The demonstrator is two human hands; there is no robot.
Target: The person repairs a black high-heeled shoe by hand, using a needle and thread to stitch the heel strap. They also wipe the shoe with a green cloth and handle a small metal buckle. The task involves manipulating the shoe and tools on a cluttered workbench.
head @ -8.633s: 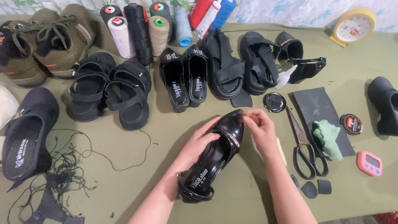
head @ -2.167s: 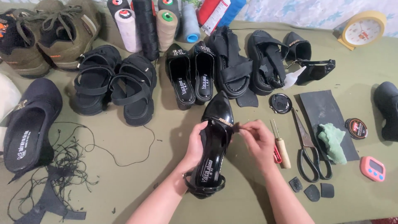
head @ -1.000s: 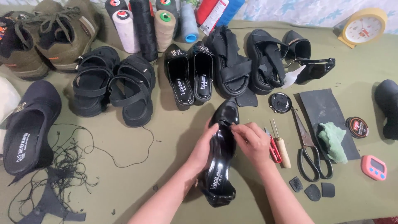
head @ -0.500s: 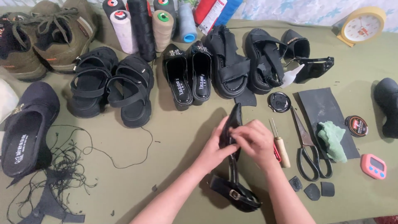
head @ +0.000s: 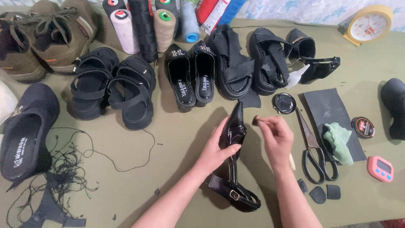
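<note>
At the centre of the frame, a glossy black heeled shoe [head: 234,139] is gripped on its side by the left hand [head: 217,150], fingers wrapped round its middle. A small dark piece [head: 255,121], perhaps a heel tip, is pinched between the closed fingertips of the right hand [head: 276,137], just beside the shoe and apart from it; fitting appears not yet done. A round black tin [head: 363,127] with a red label lies at right, a yellow clock [head: 366,26] at upper right.

black sandals [head: 110,90], thread spools [head: 143,25], scissors [head: 314,147], green cloth [head: 338,142], yellow clock [head: 368,24], olive boots [head: 40,38]
</note>
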